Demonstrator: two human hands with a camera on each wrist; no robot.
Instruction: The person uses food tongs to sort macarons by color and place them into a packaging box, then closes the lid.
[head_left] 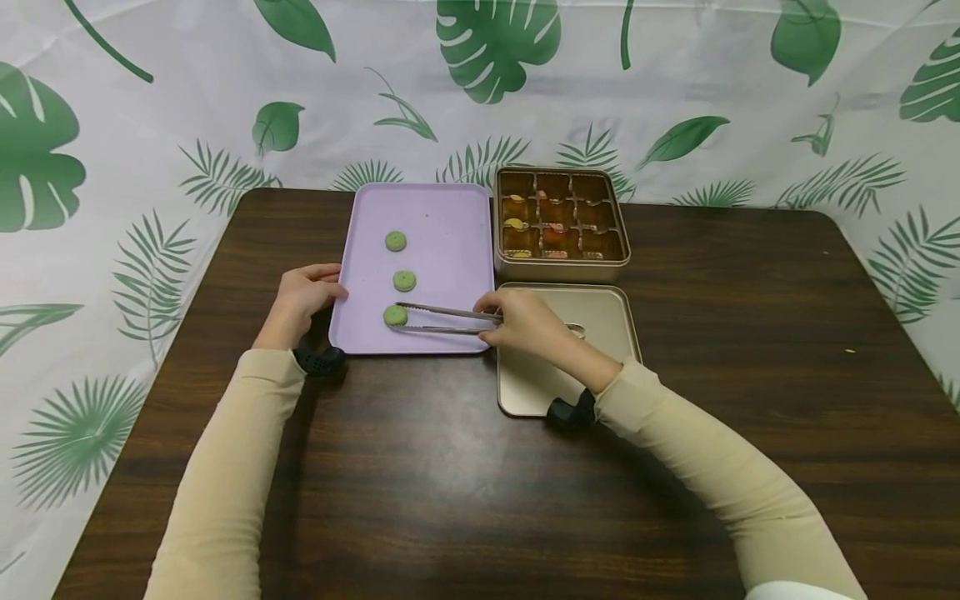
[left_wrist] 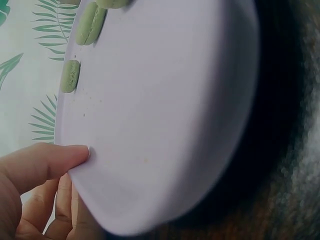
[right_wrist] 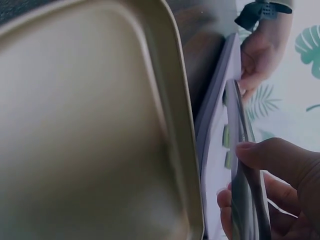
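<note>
Tray (head_left: 457, 225) beside partitioned tin (head_left: 562, 271) holds three green macarons (head_left: 404, 281).

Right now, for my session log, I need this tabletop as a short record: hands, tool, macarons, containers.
left hand: grips the purple tray at its left edge, thumb on top
right hand: holds the metal tongs
macarons: three, green, on the tray; tongs' tips flank the nearest macaron, firm pinch uncertain
tin: gold, nine compartments, right of the tray; coloured bits inside too small to identify
lid: gold, in front of the tin
</note>
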